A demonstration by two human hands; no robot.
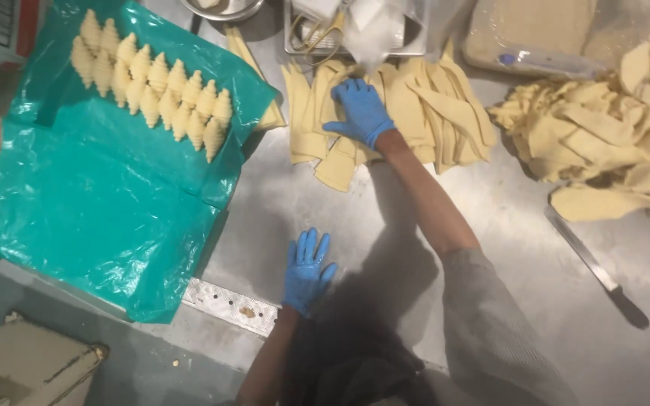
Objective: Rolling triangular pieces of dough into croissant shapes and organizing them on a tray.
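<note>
The right hand (362, 110) lies open, palm down, gripping nothing, on soft, limp dough triangles (385, 113) at upper centre of the frame; lift each by its wide end.

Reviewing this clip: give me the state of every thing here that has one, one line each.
Left hand in blue glove: flat on the steel table, holding nothing.
Right hand in blue glove: pressed on the cut dough triangles.
Rolled raw croissants: shaped, in rows on the green plastic sheet.
Dough scrap pile: heaped loose.
Long knife: lying flat, untouched.
</note>
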